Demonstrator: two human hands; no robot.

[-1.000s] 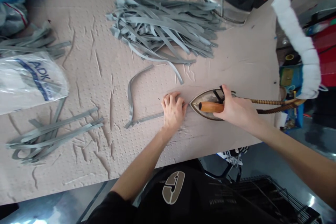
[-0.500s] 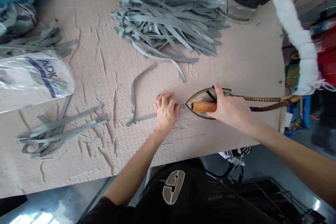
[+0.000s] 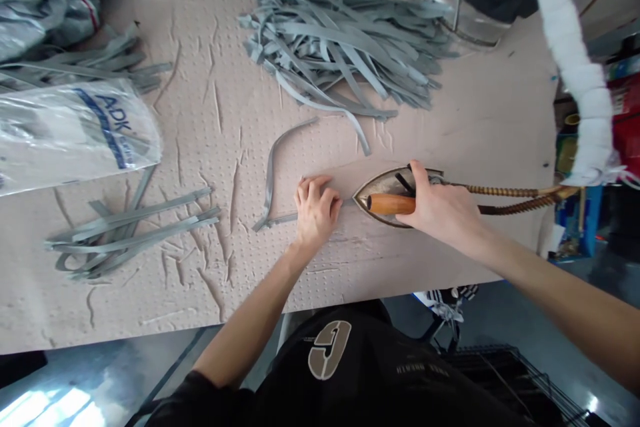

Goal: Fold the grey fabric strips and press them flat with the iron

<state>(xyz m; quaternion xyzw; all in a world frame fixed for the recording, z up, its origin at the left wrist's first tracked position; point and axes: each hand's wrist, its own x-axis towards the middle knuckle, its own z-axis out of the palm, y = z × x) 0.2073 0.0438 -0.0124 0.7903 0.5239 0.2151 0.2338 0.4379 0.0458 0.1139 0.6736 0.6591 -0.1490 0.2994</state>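
My right hand [image 3: 443,210] is closed around the wooden handle [image 3: 393,205] of an iron [image 3: 383,183] that lies flat on the covered table, its tip pointing left. A narrow grey fabric strip [image 3: 283,219] runs under my left hand [image 3: 317,209] towards the iron's tip. The fingers of my left hand are curled and pressed down on this strip, just left of the tip. Beyond my left hand, the strip's loose part [image 3: 271,170] bends up and away across the table. Whatever length lies beneath the iron is hidden.
A large pile of grey strips [image 3: 345,47] lies at the back, beside a second iron [image 3: 473,7]. Further strips [image 3: 135,230] and a clear plastic bag [image 3: 65,133] are on the left. A white-wrapped hose [image 3: 580,80] hangs at the right, near the iron's cables [image 3: 520,200].
The camera view has turned, so the table's things appear further right. Against the table, both hands and the iron have shifted slightly left. Both hands keep their hold.
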